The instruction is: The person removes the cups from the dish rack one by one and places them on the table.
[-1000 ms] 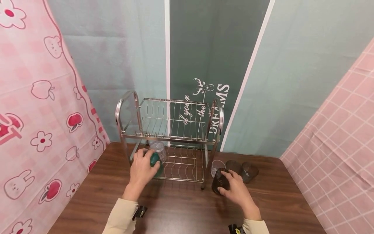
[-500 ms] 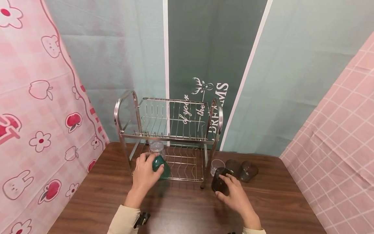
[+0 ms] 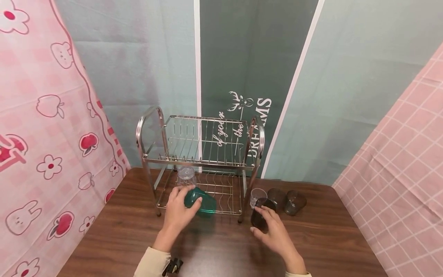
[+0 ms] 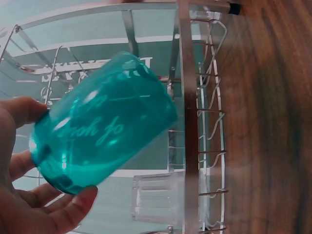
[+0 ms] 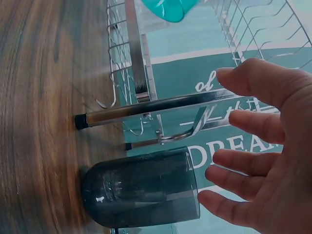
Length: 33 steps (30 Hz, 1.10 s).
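Left hand [image 3: 180, 213]: green cup [image 3: 207, 202], your grip; right hand [image 3: 277, 232]: fingers spread, perhaps touching dark cup [image 5: 141, 190]; rack [image 3: 200, 164]: clear cup [image 3: 186, 176] inside.

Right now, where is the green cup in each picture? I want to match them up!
Head: the green cup is below the centre and a bit left, in the left hand.
Left wrist: the green cup is big and tilted, left of the centre.
Right wrist: only part of the green cup shows, at the top edge.
Shared landmark: the metal rack shows in all three.
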Motion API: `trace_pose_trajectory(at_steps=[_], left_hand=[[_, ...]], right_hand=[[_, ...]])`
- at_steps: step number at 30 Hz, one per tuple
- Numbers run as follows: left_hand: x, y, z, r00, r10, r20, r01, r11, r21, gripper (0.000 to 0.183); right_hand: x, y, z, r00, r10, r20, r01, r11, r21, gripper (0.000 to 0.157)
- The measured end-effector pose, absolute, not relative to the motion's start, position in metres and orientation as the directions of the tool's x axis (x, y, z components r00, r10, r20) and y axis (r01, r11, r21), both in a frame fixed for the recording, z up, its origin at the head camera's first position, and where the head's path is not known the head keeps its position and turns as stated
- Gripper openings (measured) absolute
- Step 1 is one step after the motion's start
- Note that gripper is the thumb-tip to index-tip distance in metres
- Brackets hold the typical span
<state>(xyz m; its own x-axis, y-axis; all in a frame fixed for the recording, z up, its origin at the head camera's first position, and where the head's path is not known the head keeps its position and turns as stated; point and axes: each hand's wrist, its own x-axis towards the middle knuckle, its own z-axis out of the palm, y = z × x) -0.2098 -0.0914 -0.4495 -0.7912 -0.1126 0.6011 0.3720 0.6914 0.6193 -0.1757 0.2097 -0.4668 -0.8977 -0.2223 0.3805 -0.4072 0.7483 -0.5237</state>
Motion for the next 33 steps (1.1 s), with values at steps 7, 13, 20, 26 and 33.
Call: trace_pose_trajectory(at_steps=[7,13,20,26,33], left_hand=[[-0.207,-0.086,-0.456,-0.773,-0.125,0.622,0.413,0.646,0.642,0.039],[-0.205,-0.080,-0.463,-0.796,-0.128,0.592,0.424,0.580,0.696,0.038],[-0.201,-0.072,-0.469,-0.836,-0.134,0.532,0.412,0.488,0.769,0.035],[-0.197,-0.063,-0.474,-0.866,-0.143,0.479,0.391,0.403,0.828,0.033],[-0.191,-0.049,-0.480,-0.891,-0.124,0.438,0.385,0.306,0.871,0.032]], right_hand=[[-0.174,0.205,-0.469,-0.894,-0.201,0.400,-0.423,0.676,-0.604,0.056],[-0.171,0.198,-0.474,-0.913,-0.140,0.384,-0.393,0.558,-0.731,0.054],[-0.166,0.188,-0.475,-0.912,-0.080,0.403,-0.400,0.398,-0.825,0.055],[-0.164,0.183,-0.473,-0.923,-0.061,0.381,-0.384,0.218,-0.897,0.050],[-0.169,0.181,-0.483,-0.899,-0.095,0.428,-0.436,0.085,-0.896,0.049]])
